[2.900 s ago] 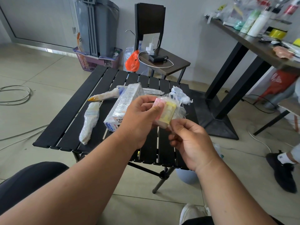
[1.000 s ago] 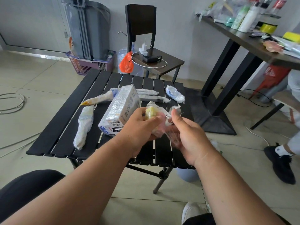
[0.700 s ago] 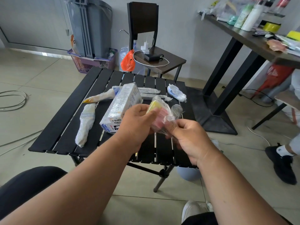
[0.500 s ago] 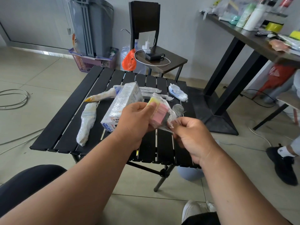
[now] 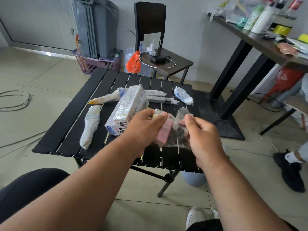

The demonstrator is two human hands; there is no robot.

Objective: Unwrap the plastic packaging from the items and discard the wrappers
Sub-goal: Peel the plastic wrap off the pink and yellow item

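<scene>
Above the front of the black slatted table [image 5: 70, 127], my left hand [image 5: 143, 129] grips a small pink and yellow block [image 5: 164, 132] half covered in clear plastic wrap [image 5: 176, 139]. My right hand [image 5: 201, 132] pinches a stretched flap of that wrap, pulled off to the right of the block. On the table lie a film-wrapped white box [image 5: 128, 109], a wrapped long item [image 5: 90, 125] at the left, a wrapped yellow-tipped item [image 5: 105, 99], two thin wrapped sticks [image 5: 160, 97] and a small wrapped bundle [image 5: 183, 97].
Behind the table stand a dark chair [image 5: 160, 55] with a charger and cable, an orange bag [image 5: 133, 62], a purple basket [image 5: 98, 62] and a grey bin [image 5: 98, 27]. A cluttered dark desk [image 5: 270, 45] is at right. Another person's black shoe [image 5: 290, 169] is on the floor.
The block has been turned in my left hand, so its pink side now faces me. My right hand has drawn the wrap further out to the right.
</scene>
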